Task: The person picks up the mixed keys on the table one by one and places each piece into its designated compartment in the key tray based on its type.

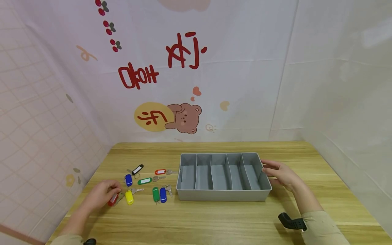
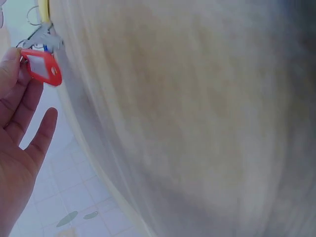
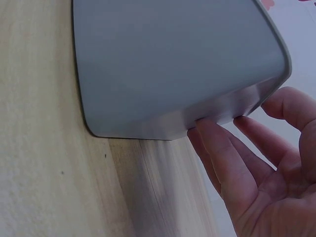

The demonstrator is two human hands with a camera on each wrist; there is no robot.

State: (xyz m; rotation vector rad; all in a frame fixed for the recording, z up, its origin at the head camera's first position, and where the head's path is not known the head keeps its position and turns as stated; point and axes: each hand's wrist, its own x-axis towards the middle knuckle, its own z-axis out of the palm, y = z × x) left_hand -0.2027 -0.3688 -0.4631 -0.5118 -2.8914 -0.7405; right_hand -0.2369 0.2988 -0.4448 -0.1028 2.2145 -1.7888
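On the left of the table, my left hand [image 1: 99, 195] pinches a red key tag [image 2: 55, 75] by its ring end, between thumb and finger. A silver key [image 1: 118, 199] hangs beside the tag. Just to the right lies a yellow key tag [image 1: 129, 197] with its key, and a blue key tag [image 1: 128, 180] lies a little farther back. My right hand [image 1: 281, 175] touches the right end of a grey divided box [image 1: 223, 195]. Its fingers [image 3: 222, 153] rest fairly straight against the outer end wall, near the rim.
Between left hand and box lie more tagged keys: green [image 1: 144, 181], red [image 1: 160, 172], another green [image 1: 156, 194] and blue [image 1: 163, 195]. A black tag [image 1: 137, 169] is farther back. The box has several compartments split by thin dividers. Printed cloth [image 1: 239, 85] hangs behind the wooden table [image 1: 196, 224].
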